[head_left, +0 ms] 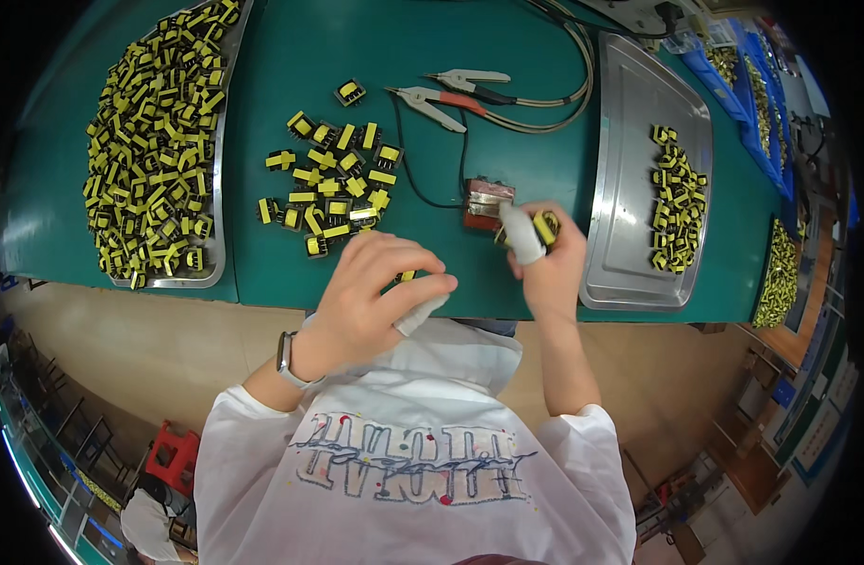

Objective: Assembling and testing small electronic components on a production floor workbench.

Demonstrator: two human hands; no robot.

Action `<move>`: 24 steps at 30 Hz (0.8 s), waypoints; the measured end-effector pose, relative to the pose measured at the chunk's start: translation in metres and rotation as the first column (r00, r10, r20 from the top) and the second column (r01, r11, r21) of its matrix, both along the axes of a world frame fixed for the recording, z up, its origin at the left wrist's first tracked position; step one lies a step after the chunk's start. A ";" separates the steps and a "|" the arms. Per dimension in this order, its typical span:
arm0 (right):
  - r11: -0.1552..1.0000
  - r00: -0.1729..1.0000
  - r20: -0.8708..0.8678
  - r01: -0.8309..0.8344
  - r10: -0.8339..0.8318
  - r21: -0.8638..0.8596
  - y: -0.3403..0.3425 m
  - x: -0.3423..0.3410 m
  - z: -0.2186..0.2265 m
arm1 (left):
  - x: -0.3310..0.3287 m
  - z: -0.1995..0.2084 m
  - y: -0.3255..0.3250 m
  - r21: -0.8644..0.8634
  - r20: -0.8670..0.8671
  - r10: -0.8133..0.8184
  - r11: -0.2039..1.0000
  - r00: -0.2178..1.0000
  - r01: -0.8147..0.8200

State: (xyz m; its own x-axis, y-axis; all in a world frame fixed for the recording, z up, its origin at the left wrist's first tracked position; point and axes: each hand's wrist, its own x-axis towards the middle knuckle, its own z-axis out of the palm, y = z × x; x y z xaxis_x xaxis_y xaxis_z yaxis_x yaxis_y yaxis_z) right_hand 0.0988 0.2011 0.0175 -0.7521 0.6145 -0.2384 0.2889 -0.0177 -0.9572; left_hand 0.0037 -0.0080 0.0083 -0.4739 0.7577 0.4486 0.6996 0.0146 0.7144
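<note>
step: a yellow transformer (pixel 545 226) is being pinched in the right hand (pixel 543 256) at the red test fixture (pixel 486 203) | left hand (pixel 374 287) is being curled over another piece (pixel 407 276), grip unclear | next: likely careful seating

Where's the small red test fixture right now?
In the head view, the red test fixture sits mid-table on the green mat, just left of the right hand, between the loose parts pile and the right tray.

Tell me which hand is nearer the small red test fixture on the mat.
Right. The right hand sits just beside the red test fixture, holding a yellow-black part; the left hand is lower-left, apart from it.
</note>
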 end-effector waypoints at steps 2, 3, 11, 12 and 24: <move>0.999 0.996 0.089 -0.024 0.020 0.049 0.017 -0.007 -0.006 | -0.005 0.003 -0.005 -0.103 -0.092 -0.028 0.995 0.995 0.018; 0.994 0.984 0.177 -0.055 0.039 0.092 0.022 -0.010 -0.009 | -0.007 0.004 -0.008 -0.178 -0.161 -0.004 0.984 0.987 -0.025; 0.946 0.958 0.277 -0.155 0.074 0.283 0.024 -0.026 0.004 | -0.006 0.003 -0.013 -0.424 -0.284 0.040 0.891 0.958 -0.163; 0.956 0.949 0.305 -0.162 0.083 0.244 0.026 -0.026 0.004 | -0.006 0.002 -0.013 -0.423 -0.284 0.040 0.892 0.958 -0.163; 0.881 0.940 0.152 0.219 -0.306 0.420 0.079 0.030 0.000 | -0.020 0.014 -0.008 -0.334 -0.217 0.074 0.931 0.973 -0.145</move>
